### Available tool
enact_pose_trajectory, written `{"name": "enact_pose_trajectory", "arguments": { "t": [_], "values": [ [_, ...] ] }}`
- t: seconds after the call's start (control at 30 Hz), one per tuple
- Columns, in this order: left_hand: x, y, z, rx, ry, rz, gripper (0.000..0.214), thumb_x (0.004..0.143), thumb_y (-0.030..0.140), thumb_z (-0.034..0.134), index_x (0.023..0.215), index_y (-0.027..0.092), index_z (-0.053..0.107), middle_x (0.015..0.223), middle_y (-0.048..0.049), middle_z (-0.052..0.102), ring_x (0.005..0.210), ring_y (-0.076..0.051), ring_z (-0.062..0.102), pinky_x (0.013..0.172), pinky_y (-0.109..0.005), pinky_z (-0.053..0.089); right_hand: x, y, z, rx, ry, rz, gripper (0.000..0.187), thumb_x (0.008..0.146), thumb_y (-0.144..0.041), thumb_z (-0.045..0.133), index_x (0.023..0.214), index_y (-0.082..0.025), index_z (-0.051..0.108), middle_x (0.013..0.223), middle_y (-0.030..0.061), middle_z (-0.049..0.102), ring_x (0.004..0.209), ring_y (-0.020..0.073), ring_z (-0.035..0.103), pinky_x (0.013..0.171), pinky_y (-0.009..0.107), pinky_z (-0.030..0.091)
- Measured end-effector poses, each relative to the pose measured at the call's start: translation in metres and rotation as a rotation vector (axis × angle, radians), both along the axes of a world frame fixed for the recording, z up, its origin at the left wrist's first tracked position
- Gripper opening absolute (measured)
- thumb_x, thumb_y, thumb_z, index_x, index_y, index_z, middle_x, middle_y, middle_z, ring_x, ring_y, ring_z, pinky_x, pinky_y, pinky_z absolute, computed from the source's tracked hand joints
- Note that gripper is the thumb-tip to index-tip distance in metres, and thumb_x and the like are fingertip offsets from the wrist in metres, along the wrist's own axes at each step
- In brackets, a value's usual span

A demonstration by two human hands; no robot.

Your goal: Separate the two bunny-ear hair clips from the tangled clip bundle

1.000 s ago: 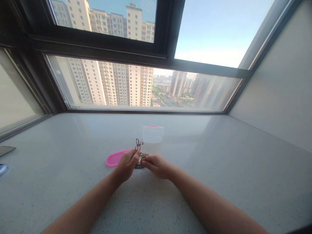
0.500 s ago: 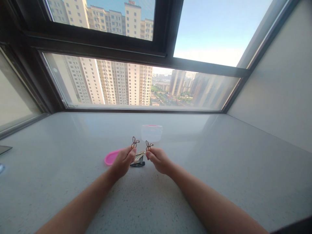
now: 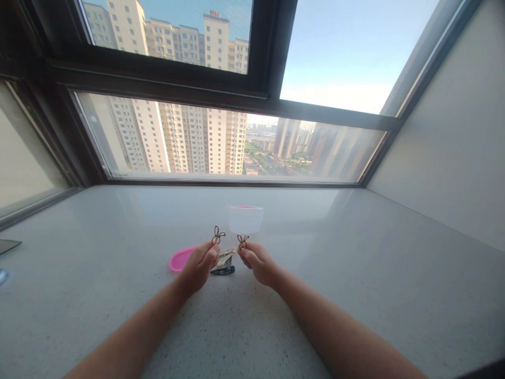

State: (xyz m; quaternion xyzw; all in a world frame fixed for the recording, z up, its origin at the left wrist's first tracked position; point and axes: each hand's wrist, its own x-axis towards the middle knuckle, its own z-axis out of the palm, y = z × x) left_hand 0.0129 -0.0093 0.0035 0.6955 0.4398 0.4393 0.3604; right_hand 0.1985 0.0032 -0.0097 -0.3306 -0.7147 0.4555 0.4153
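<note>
My left hand (image 3: 197, 267) is closed in a pinch on a small brown rabbit-ear hair clip (image 3: 216, 235), held upright. My right hand (image 3: 255, 261) pinches a second rabbit-ear hair clip (image 3: 242, 240) the same way, a short gap from the first. Between and just beyond my hands, several loose hair clips (image 3: 224, 261), one black and one pale, lie on the grey speckled windowsill counter (image 3: 355, 273). A clear plastic box (image 3: 245, 219) stands just behind the clips. Its pink lid (image 3: 179, 259) lies flat to the left, partly hidden by my left hand.
A wide dark-framed window (image 3: 221, 100) runs along the back of the counter, with a plain wall (image 3: 445, 142) at the right. At the far left edge lie a dark flat object (image 3: 8, 246) and a bluish thing (image 3: 2, 277).
My hands have drawn apart. The two rabbit-ear clips, close together a second ago, are now held separately and upright, one in each hand.
</note>
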Motion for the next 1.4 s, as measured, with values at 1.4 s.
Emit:
{"name": "enact_pose_trajectory", "arguments": {
  "t": [1.4],
  "values": [
    [0.0,0.008,-0.011,-0.125,-0.099,-0.037,0.022,0.08,0.037,0.046,0.068,0.018,0.043,0.055,0.0063,0.039,0.048,-0.009,0.036,0.046,-0.021,0.028,-0.003,0.0,-0.003,0.012,0.009,-0.032,0.028,0.089,-0.037,0.038,0.072,-0.017,0.048,0.051,-0.0062,0.034,0.047,0.0086,0.029,0.046,0.022,0.024]
  ]
}}
